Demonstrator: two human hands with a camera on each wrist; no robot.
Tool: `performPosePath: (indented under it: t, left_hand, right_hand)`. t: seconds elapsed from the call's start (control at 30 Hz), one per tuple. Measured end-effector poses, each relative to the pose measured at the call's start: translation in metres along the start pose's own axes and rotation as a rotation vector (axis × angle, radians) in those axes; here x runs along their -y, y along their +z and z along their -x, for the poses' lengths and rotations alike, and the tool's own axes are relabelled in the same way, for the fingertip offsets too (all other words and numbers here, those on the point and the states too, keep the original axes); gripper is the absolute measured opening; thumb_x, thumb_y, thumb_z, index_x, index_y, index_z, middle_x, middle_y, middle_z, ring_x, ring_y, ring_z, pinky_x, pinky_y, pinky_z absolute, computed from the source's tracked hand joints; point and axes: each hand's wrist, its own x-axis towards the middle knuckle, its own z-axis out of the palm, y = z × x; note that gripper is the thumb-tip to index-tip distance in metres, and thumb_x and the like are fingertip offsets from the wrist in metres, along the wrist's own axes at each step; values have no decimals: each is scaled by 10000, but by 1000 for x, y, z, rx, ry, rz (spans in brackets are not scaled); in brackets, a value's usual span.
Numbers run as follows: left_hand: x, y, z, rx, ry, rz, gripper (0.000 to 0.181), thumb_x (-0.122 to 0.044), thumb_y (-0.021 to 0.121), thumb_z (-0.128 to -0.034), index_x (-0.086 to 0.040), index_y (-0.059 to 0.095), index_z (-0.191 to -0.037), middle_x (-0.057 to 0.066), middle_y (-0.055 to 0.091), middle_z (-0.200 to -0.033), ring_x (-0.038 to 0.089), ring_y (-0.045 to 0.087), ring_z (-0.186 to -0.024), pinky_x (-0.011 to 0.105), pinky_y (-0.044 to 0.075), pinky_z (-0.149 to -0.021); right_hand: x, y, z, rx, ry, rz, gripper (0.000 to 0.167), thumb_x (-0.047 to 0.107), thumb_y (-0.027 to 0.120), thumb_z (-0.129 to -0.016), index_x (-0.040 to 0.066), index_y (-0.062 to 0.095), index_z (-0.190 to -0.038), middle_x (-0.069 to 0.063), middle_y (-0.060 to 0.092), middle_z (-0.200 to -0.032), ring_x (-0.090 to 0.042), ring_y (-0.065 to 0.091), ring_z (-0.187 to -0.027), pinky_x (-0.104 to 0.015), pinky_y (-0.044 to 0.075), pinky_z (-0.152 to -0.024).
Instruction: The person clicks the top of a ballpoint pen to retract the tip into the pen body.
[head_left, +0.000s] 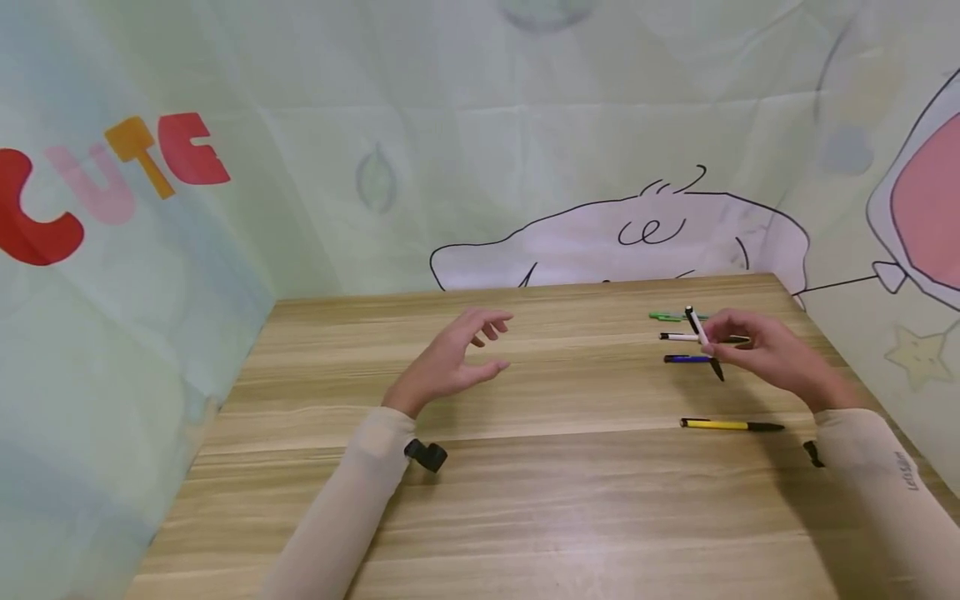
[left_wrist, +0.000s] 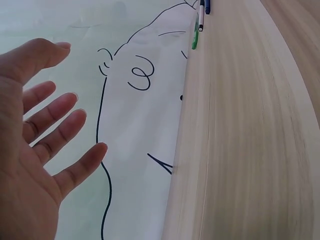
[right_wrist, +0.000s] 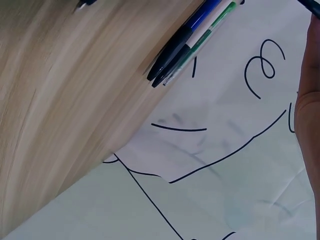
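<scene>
My right hand (head_left: 776, 354) pinches a white pen with black ends (head_left: 696, 325) between thumb and fingers, tilted above the table's right side. Beneath and beside it lie a green pen (head_left: 666, 317), another white pen (head_left: 677, 337) and a blue pen (head_left: 684, 359), roughly parallel; the hand partly hides them. Nearer the front is a yellow pen (head_left: 716, 425) with a black grip. Over the middle of the table hovers my left hand (head_left: 453, 358), holding nothing, its fingers loosely bent and spread in the left wrist view. Only an edge of the right hand (right_wrist: 309, 105) shows in the right wrist view.
The wooden table (head_left: 525, 500) runs back to a printed cloth wall (head_left: 337, 167), which also closes off the left and right sides. Black straps with small devices, such as the one on the left wrist (head_left: 426, 455), sit at the sleeve cuffs.
</scene>
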Motion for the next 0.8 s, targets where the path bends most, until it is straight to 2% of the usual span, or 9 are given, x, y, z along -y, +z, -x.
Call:
performPosePath:
  t: [0.3,0.57,0.8]
  left_hand:
    - [-7,13,-20,23,17,3,639,-195,787,-891,-127,500,-1458,21,584,-1235,249,591,-1094,368,555,-917]
    - [-11,27,-38,25,50,8,646,-186,791,-889,-126,497,-1461,27,589,-1229,173,571,-1092,407,566,-898]
    - [-16,37,-53,46,67,12,632,-212,778,-900,-124,496,-1459,41,586,-1236,143,558,-1089,342,568,-899]
  right_hand:
    - [4,4,-3,-1,30,-104,160,158,686,-985,80,633,-1114,-71,652,-1038,-157,624,-929,-285,590,-746]
    - [6,5,-6,15,-27,-166,194,119,676,-986,31,592,-1137,-84,640,-1025,-140,665,-880,-302,616,-748]
    - [6,7,-6,1,-12,-215,200,101,689,-975,27,593,-1133,-80,652,-1002,-168,685,-844,-353,624,-747]
